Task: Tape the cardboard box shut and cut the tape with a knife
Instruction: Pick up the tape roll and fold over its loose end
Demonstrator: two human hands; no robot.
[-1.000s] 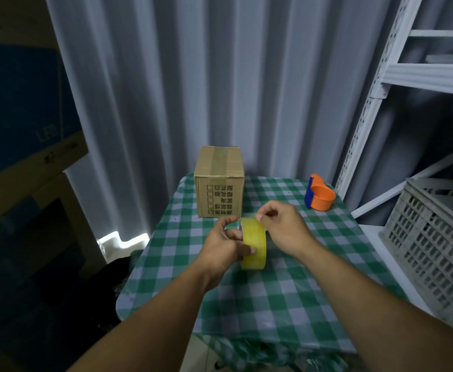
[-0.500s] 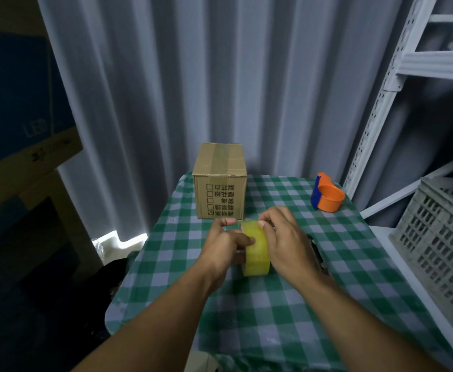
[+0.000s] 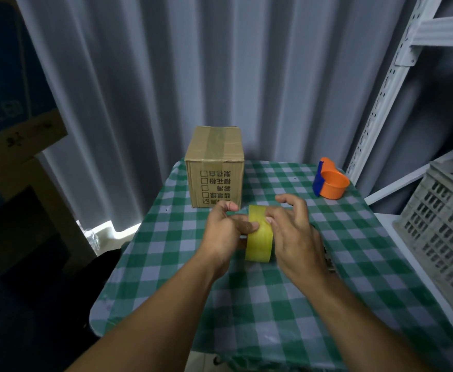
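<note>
If picked carelessly the free end could tear into a sliver — it is not visible on the yellow tape roll (image 3: 259,245), upright over the counter (image 3: 273,304). The left hand (image 3: 225,234) grips the roll's side, the right hand's (image 3: 292,237) loosely spread fingertips (image 3: 269,219) touch its face; the cardboard box (image 3: 214,167) stands beyond, apart from the 2 hands.

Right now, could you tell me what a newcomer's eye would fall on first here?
The yellow tape roll, upright over the middle of the green checked tablecloth, is gripped by the left hand while the right hand touches its upper edge. Behind stands a cardboard box with tape along its top; an orange and blue plastic object sits far right.
</note>
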